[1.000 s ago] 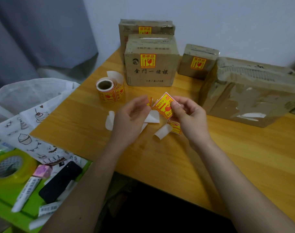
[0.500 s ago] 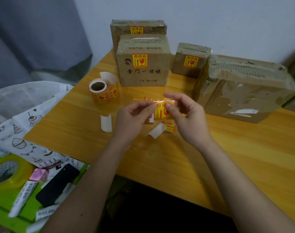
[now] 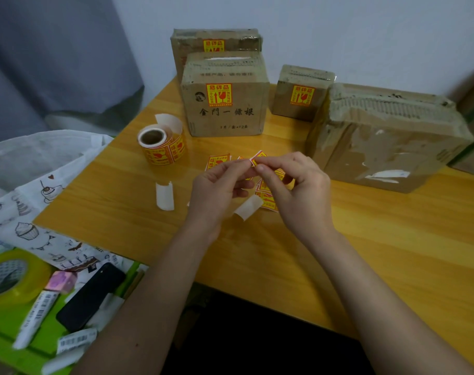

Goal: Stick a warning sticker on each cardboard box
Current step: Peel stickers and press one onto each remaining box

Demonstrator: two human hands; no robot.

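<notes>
Since half a second ago the two hands have closed together, and the warning sticker [image 3: 258, 157] has turned from lying flat and face-on between them to edge-up, only a corner showing above the fingertips. The left hand [image 3: 219, 188] and right hand [image 3: 295, 190] both pinch it, fingers curled tight round its edge at the centre of the tabletop [image 3: 392, 253], held clear of the wood, probably so the backing can be picked away (the seam itself is too small to see).

Just under the hands lie a curl of white backing [image 3: 248, 209] and several loose stickers [image 3: 268, 197]; another backing strip [image 3: 164, 196] sits toward 9 o'clock, dropped where it came off.

At 10 o'clock the sticker roll [image 3: 162, 146] stands on its side, tail up, within easy reach.

At 2 o'clock the big taped box [image 3: 387, 142] shows no label on the face toward the camera, so it looks like the next target. At 12 o'clock, three labelled boxes [image 3: 225, 104] stand back near the wall.
</notes>
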